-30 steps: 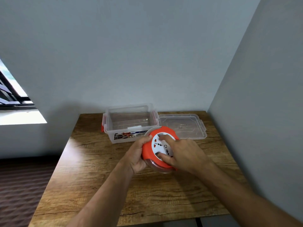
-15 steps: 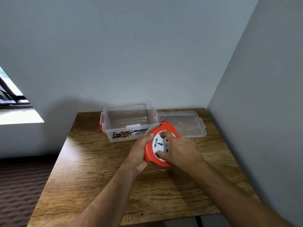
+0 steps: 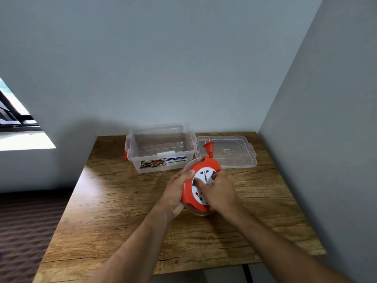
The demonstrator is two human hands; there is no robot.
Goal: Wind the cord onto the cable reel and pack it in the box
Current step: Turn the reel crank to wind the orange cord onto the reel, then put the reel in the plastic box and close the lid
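Both hands grip the round orange-and-white plastic cable reel point(image 3: 199, 185) just before the clear plastic box point(image 3: 161, 149): left hand point(image 3: 177, 192) curled round its rim, right hand point(image 3: 219, 193) fingers pressing its white face.

Daylight from the window point(image 3: 12, 111) at left brightens the table point(image 3: 114, 201); wide-angle edges bend, slightly soft

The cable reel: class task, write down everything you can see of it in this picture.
The cable reel is a round orange plastic disc with a white socket face and a clear underside. It is held tilted above the wooden table, just in front of the clear box. The left hand grips its left rim; the right hand lies on the white face. A short orange cord ends in a plug over the lid.
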